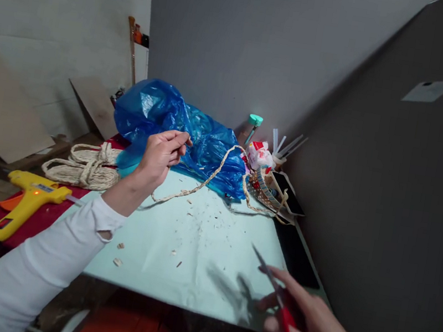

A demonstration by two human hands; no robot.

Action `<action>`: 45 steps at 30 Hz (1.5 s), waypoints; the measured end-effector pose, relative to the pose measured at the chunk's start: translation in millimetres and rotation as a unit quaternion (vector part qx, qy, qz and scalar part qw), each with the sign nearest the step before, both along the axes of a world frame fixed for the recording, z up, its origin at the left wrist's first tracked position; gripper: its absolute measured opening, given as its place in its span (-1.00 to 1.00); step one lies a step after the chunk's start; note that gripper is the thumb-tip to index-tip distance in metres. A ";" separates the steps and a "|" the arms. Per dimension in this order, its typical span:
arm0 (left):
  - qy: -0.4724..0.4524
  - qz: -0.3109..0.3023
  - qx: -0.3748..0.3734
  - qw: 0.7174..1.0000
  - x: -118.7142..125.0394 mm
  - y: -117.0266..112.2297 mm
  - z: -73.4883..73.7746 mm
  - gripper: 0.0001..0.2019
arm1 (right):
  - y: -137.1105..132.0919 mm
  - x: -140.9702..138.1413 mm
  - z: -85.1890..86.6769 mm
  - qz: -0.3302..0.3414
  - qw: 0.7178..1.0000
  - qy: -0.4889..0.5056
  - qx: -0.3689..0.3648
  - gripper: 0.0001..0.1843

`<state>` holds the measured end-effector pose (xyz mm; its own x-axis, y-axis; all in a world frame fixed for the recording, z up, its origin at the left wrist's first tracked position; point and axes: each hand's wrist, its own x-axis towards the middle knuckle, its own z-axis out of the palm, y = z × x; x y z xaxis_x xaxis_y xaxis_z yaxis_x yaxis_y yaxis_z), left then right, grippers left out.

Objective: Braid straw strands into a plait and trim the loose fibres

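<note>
My left hand (160, 157) is raised over the table, thumb and fingers pinched together. A tiny brownish tip shows at the fingertips, too small to name. My right hand (312, 321), low at the right, grips red-handled scissors (288, 322), their blades pointing up and left over the table edge. A braided straw-coloured cord (206, 182) runs from behind my left wrist across the table, arches over the blue plastic bag (206, 130) and drops to the right. Its left end is hidden by my left hand and wrist.
A yellow glue gun (28, 203) lies at the left beside bundled cord (93, 168) on red cloth. Small scraps dot the pale green tabletop (197, 263). At the back right stand a teal-lidded container (253, 123), glue sticks (292, 146) and a phone-like dark slab (285, 190) near the grey wall.
</note>
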<state>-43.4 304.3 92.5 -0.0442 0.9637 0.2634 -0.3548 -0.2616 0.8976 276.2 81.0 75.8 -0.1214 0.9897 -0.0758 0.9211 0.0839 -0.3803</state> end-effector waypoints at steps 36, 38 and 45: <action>-0.050 0.018 -0.031 0.998 -18.6 14.5 -5.4 -0.71 | 100.6 -123.4 -56.1 0.332 0.939 -0.044 0.078 -0.15; -0.050 0.011 -0.035 0.998 -17.4 12.7 -4.8 -0.70 | 93.9 -130.4 -50.0 0.379 0.922 -0.034 0.068 -0.18; -0.066 -0.015 -0.041 0.997 -15.0 10.2 -5.1 -0.68 | 164.4 -113.1 -58.3 0.236 0.964 -0.090 0.089 -0.16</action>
<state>-58.5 314.5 87.4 -0.0441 0.9831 0.1777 -0.4780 -0.1770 0.8604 163.0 245.4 17.5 -0.5613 0.8271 0.0287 0.8145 0.5582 -0.1583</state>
